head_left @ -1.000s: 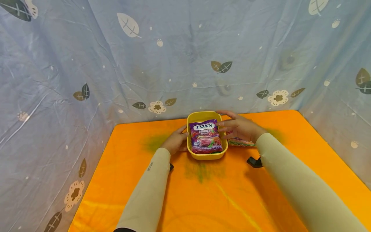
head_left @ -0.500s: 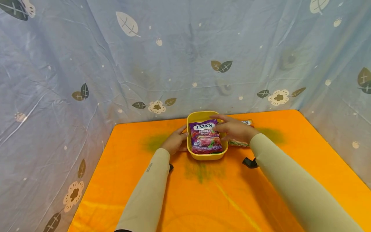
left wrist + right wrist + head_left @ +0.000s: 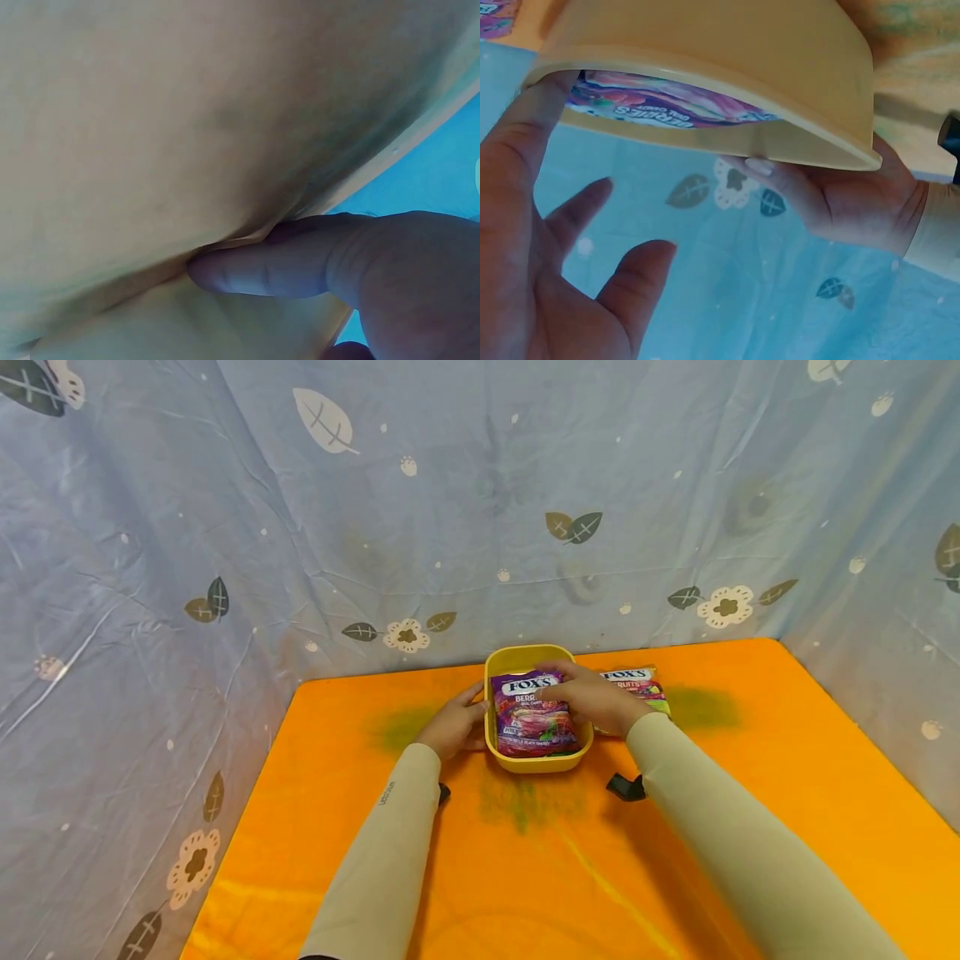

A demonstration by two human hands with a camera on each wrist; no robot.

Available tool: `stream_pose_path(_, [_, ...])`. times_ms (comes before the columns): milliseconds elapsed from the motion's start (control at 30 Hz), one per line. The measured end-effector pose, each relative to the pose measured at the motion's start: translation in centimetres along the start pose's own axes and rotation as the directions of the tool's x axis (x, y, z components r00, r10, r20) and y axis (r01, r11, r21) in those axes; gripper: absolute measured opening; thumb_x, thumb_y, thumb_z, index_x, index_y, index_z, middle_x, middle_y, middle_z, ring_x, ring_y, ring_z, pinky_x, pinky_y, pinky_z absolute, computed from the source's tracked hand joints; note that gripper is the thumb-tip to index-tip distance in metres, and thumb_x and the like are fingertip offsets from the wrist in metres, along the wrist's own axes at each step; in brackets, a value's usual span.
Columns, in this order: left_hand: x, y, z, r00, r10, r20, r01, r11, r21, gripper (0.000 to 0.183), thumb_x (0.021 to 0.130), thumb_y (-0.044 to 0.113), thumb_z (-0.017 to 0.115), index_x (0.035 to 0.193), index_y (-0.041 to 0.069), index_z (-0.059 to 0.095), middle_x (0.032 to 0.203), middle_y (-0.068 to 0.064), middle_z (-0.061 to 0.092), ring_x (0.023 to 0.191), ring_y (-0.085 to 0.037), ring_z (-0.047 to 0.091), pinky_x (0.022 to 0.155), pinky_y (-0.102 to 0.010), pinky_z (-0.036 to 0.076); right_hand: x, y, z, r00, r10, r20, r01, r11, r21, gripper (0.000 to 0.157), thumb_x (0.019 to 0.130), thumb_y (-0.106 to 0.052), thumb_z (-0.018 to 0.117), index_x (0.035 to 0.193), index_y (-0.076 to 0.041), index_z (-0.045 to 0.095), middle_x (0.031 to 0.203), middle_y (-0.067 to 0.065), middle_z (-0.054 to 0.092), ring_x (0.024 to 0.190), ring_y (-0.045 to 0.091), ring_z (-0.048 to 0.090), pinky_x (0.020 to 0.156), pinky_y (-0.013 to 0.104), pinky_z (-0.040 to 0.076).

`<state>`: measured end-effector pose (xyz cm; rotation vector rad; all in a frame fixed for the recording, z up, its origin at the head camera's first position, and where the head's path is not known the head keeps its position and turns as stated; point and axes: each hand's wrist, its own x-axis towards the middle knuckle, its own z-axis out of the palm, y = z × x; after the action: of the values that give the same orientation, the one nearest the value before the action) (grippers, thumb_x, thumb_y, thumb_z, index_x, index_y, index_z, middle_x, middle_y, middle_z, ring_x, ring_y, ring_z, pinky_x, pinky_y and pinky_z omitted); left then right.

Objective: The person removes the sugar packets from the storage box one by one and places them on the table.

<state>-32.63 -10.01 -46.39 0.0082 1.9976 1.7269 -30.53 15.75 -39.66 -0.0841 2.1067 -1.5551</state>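
Centrally, yellow tub (image 3: pixel 538 766), purple candy bag (image 3: pixel 534 725) inside

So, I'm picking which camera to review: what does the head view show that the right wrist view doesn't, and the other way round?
Only the head view: the right sleeve and the FRUITS lettering on the second packet.

Only the right wrist view: a fingernail on the left hand.

Both: that hand, the right hand, the yellow box, the berries packet in it, the curtain and the table.
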Motion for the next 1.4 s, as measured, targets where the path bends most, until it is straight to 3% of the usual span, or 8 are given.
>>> stream_pose_path(133, [0.0, -0.1, 0.0, 1.0, 0.011, 0.005, -0.011, 1.0, -0.004, 0.055, 0.098, 0.037, 0.053, 0.149, 0.04, 0.031, 0.128, -0.006, 0.055, 0.103, -0.026, 0.062, 0.074, -0.043, 0.055, 0.1, 0.3, -0.2, 1.0, -0.002, -0.008, 0.002, 1.0, 0.0, 0.074, 0.081, -0.05, 0.072, 0.145, -0.032, 0.04, 0.138, 0.004, 0.039, 0.122, 0.032, 0.046, 0.096, 0.053, 0.04])
stream_pose_path(333, [0.2, -0.2, 0.0, 1.0, 0.021, -0.002, -0.021, 1.0, 0.005, 0.057, 0.097, 0.037, 0.055, 0.149, 0.039, 0.032, 0.132, -0.004, 0.053, 0.104, -0.025, 0.061, 0.073, -0.043, 0.055, 0.2, 0.9, -0.8, 1.0, -0.018, 0.015, 0.014, 0.982, 0.189, 0.068, 0.086, -0.038, 0.071, 0.146, -0.024, 0.042, 0.139, 0.008, 0.04, 0.122, 0.036, 0.046, 0.098, 0.049, 0.041])
stream_pose_path(433, [0.3, -0.3, 0.0, 1.0, 0.019, 0.002, -0.019, 1.0, -0.004, 0.057, 0.097, 0.037, 0.055, 0.149, 0.04, 0.031, 0.129, -0.004, 0.055, 0.102, -0.026, 0.062, 0.073, -0.043, 0.055, 0.2, 1.2, -1.0, 0.999, -0.037, 0.029, 0.029, 0.971, 0.237, 0.067, 0.086, -0.037, 0.071, 0.145, -0.024, 0.043, 0.139, 0.009, 0.039, 0.123, 0.038, 0.045, 0.098, 0.049, 0.041])
stream_pose_path(633, [0.2, -0.1, 0.2, 1.0, 0.029, 0.01, -0.028, 0.999, -0.023, 0.058, 0.098, 0.035, 0.054, 0.15, 0.037, 0.029, 0.124, -0.005, 0.058, 0.098, -0.027, 0.064, 0.075, -0.043, 0.054, 0.0, 2.2, -1.0, 0.991, -0.135, 0.011, 0.133, 0.983, 0.123, 0.058, 0.09, -0.039, 0.066, 0.143, -0.03, 0.045, 0.139, 0.006, 0.042, 0.123, 0.032, 0.046, 0.096, 0.047, 0.043])
stream_pose_path(767, [0.1, 0.0, 0.4, 0.999, 0.037, 0.026, -0.036, 0.999, -0.035, 0.058, 0.099, 0.032, 0.053, 0.151, 0.036, 0.028, 0.127, -0.006, 0.057, 0.1, -0.027, 0.064, 0.077, -0.044, 0.054, -0.1, 2.5, -1.0, 0.986, -0.165, 0.001, 0.164, 0.98, 0.11, 0.052, 0.095, -0.03, 0.062, 0.144, -0.027, 0.045, 0.137, 0.008, 0.044, 0.121, 0.03, 0.047, 0.096, 0.044, 0.043])
stream_pose_path(900, [-0.1, 0.1, 0.5, 1.0, 0.025, 0.006, -0.025, 0.999, -0.024, 0.058, 0.098, 0.033, 0.054, 0.151, 0.037, 0.029, 0.129, -0.004, 0.056, 0.1, -0.027, 0.063, 0.077, -0.043, 0.054, 0.2, 2.7, -0.9, 0.989, -0.145, 0.017, 0.141, 0.982, 0.127, 0.052, 0.095, -0.026, 0.062, 0.144, -0.027, 0.044, 0.136, 0.009, 0.043, 0.119, 0.031, 0.048, 0.097, 0.045, 0.042])
stream_pose_path(1167, [0.0, -0.1, 0.5, 1.0, 0.017, 0.02, -0.016, 0.999, -0.034, 0.058, 0.099, 0.033, 0.053, 0.151, 0.037, 0.028, 0.132, -0.004, 0.053, 0.104, -0.025, 0.062, 0.078, -0.044, 0.054, 1.4, 3.1, 0.4, 0.998, -0.066, 0.015, 0.065, 0.997, 0.052, 0.055, 0.088, -0.033, 0.07, 0.137, -0.044, 0.048, 0.14, 0.001, 0.035, 0.113, 0.031, 0.049, 0.086, 0.042, 0.05])
stream_pose_path(1400, [0.2, -0.3, 0.3, 1.0, 0.022, 0.002, -0.022, 0.999, -0.033, 0.056, 0.099, 0.035, 0.053, 0.15, 0.039, 0.03, 0.131, -0.004, 0.054, 0.104, -0.027, 0.062, 0.075, -0.044, 0.054, 2.1, 3.0, 1.1, 0.997, -0.071, -0.007, 0.072, 0.997, 0.038, 0.061, 0.082, -0.034, 0.076, 0.136, -0.046, 0.049, 0.139, 0.002, 0.035, 0.113, 0.031, 0.052, 0.083, 0.042, 0.052])
